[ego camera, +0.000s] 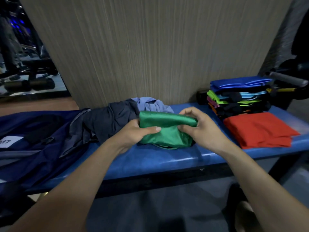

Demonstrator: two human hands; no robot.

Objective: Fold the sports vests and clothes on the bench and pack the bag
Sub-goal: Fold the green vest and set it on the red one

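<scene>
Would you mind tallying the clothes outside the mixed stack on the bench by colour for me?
Green: 1, the green vest held by the left hand and right hand
Red: 1, folded red garment
Dark grey: 1, crumpled dark grey garment
Light blue: 1, crumpled light blue garment
Total: 4

Bag [30, 144] lies left on bench [167, 158]; unfolded clothes [117, 118] sit behind held vest [165, 129], center. Folded stack [237, 96] sits far right, seemingly behind folded shirt [259, 129].

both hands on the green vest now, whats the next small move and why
Probably press the green vest flat on the bench. The left hand and right hand each pinch an end, and its folded top still bulges, unlike the flat red garment.
</scene>
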